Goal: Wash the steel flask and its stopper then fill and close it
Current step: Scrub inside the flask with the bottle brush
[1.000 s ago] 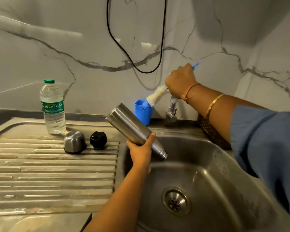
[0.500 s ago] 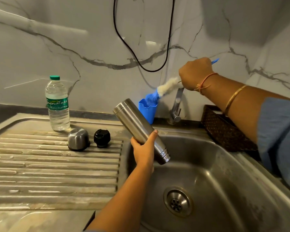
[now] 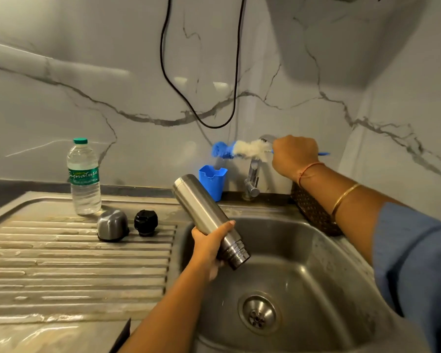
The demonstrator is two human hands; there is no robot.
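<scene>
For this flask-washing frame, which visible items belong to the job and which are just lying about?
Job:
- steel flask, in the left hand
- bottle brush, in the right hand
- black stopper
- steel cap
- tap
- sink

Lying about:
- blue holder
- water bottle
- woven basket
- black cable

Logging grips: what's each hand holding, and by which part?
Left hand grips the flask near its neck. Right hand holds the brush by its handle.
</scene>
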